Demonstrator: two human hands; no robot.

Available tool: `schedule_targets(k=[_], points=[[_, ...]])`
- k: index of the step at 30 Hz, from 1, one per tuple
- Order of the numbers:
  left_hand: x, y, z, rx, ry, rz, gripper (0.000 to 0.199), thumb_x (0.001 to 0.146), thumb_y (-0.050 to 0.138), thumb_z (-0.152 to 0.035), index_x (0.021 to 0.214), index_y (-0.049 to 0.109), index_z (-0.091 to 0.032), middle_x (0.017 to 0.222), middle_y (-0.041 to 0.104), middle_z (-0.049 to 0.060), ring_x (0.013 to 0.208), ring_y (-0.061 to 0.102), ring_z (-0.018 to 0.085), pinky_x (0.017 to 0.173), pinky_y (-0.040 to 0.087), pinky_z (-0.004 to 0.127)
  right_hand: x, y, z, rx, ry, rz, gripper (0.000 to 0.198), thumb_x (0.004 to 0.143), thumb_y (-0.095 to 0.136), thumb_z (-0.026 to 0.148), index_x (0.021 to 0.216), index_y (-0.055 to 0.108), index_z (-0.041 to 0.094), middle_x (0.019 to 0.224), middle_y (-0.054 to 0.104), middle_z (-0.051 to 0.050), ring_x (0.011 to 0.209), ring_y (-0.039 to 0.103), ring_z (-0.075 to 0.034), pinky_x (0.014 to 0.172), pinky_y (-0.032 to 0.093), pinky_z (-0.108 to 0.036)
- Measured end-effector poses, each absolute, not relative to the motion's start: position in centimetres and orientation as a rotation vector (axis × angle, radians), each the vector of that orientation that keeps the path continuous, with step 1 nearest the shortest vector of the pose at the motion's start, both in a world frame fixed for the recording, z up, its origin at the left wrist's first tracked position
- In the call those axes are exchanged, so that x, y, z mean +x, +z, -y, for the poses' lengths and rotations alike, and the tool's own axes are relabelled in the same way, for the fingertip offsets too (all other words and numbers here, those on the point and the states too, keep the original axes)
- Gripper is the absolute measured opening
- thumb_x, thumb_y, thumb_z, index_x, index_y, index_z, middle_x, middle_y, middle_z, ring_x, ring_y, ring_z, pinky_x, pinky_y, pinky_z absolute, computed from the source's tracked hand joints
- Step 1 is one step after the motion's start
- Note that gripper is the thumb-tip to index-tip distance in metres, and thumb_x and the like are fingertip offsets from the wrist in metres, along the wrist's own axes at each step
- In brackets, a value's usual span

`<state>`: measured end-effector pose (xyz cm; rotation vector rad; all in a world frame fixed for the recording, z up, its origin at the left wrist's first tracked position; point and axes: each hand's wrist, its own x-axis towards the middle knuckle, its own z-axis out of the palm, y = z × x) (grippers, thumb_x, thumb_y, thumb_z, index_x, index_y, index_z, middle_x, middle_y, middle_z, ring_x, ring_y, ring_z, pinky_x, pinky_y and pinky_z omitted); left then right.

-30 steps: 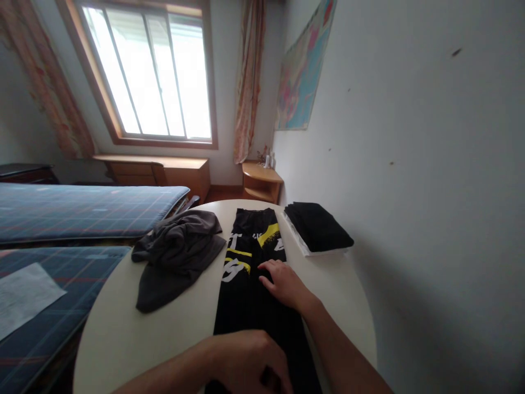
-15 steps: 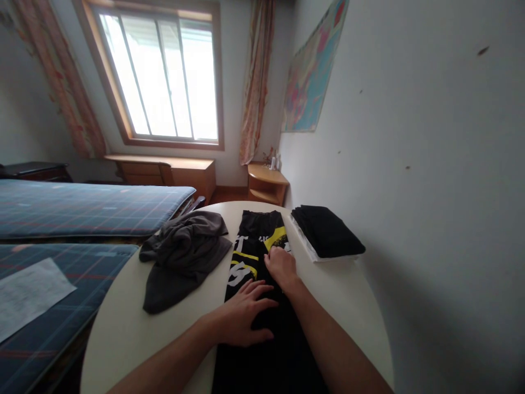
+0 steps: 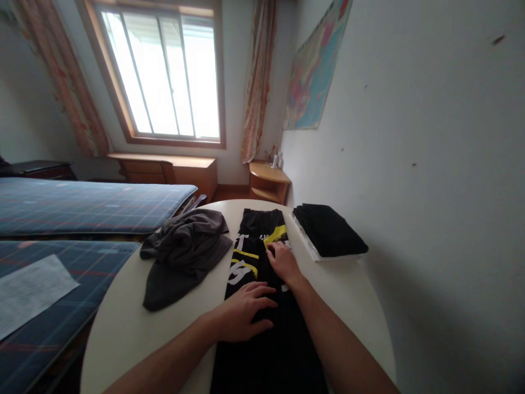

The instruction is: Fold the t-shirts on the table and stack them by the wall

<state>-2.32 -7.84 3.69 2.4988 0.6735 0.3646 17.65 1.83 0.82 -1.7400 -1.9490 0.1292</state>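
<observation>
A long black garment (image 3: 268, 339) with white and yellow print lies in a narrow strip down the middle of the round white table (image 3: 123, 328); its near end runs out of the bottom of the view. My left hand (image 3: 246, 312) rests flat on it below the white lettering, fingers spread and pointing right. Farther up, my right hand (image 3: 283, 262) touches the cloth beside the yellow patch, its fingers bent but loose, with no fold of cloth visible in them. To the left sits a crumpled dark grey garment (image 3: 184, 251).
At the table's right edge is a stack of folded black clothes (image 3: 330, 230) with a white layer beneath. A wall (image 3: 451, 219) stands close on the right. Plaid mattresses (image 3: 94, 208) are on the left, one bearing a paper sheet (image 3: 35, 293). A desk stands under the window (image 3: 159, 76).
My right hand's fingers have loosened a little and moved slightly up the garment. My left hand stays nearly in place on the cloth. The view has shifted slightly.
</observation>
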Motion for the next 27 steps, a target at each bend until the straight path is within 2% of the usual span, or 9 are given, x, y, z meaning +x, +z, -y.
schedule_targets(k=[5, 10, 15, 19, 24, 27], points=[[-2.4, 3.6, 7.8, 2.506, 0.375, -0.667, 0.046, 0.082, 0.073, -0.034, 0.126, 0.063, -0.027, 0.147, 0.051, 0.007, 0.141, 0.038, 0.031, 0.116, 0.034, 0.048, 17.9, 0.6, -2.2, -1.801, 0.076, 1.900, 0.020, 0.095, 0.051, 0.021, 0.100, 0.070, 0.017, 0.105, 0.067, -0.011, 0.102, 0.061, -0.022, 0.094, 0.042, -0.030], [-3.5, 3.4, 6.5, 2.516, 0.500, -0.718, 0.031, 0.087, 0.067, -0.029, 0.117, 0.066, -0.026, 0.135, 0.057, 0.007, 0.126, 0.052, 0.025, 0.110, 0.042, 0.041, 17.8, 1.0, -1.7, -1.657, 0.055, 1.943, 0.028, 0.093, 0.049, 0.014, 0.110, 0.069, 0.023, 0.110, 0.067, -0.007, 0.104, 0.059, -0.020, 0.095, 0.041, -0.029], [-4.3, 2.5, 4.9, 2.547, 0.619, -0.906, 0.022, 0.086, 0.063, -0.021, 0.108, 0.066, -0.023, 0.121, 0.061, 0.007, 0.114, 0.055, 0.024, 0.104, 0.044, 0.040, 16.6, 1.3, -0.8, -1.640, 0.051, 1.986, 0.025, 0.094, 0.058, 0.039, 0.105, 0.074, 0.024, 0.122, 0.064, -0.007, 0.115, 0.053, -0.022, 0.102, 0.037, -0.034], [-4.2, 2.3, 4.8, 2.551, 0.584, -0.933, 0.024, 0.085, 0.064, -0.022, 0.109, 0.065, -0.023, 0.118, 0.062, 0.006, 0.112, 0.054, 0.024, 0.104, 0.044, 0.040, 15.6, 1.3, -0.7, -1.676, 0.090, 1.960, 0.028, 0.093, 0.058, 0.044, 0.103, 0.076, 0.025, 0.126, 0.063, -0.007, 0.119, 0.051, -0.023, 0.105, 0.034, -0.035], [-4.0, 2.6, 5.1, 2.577, 0.562, -0.913, 0.030, 0.087, 0.062, -0.021, 0.116, 0.067, -0.027, 0.117, 0.062, 0.005, 0.111, 0.054, 0.024, 0.103, 0.044, 0.040, 15.0, 1.6, -1.0, -1.695, 0.160, 1.942, 0.022, 0.091, 0.061, 0.038, 0.089, 0.076, 0.023, 0.117, 0.067, -0.006, 0.114, 0.053, -0.022, 0.101, 0.036, -0.034], [-3.8, 2.9, 5.1, 2.612, 0.544, -0.905, 0.026, 0.090, 0.059, -0.020, 0.112, 0.070, -0.028, 0.113, 0.062, 0.005, 0.109, 0.054, 0.022, 0.101, 0.044, 0.038, 14.9, 1.7, -1.1, -1.693, 0.180, 1.922, 0.023, 0.092, 0.059, 0.037, 0.086, 0.075, 0.021, 0.107, 0.069, -0.006, 0.112, 0.054, -0.022, 0.100, 0.036, -0.033]])
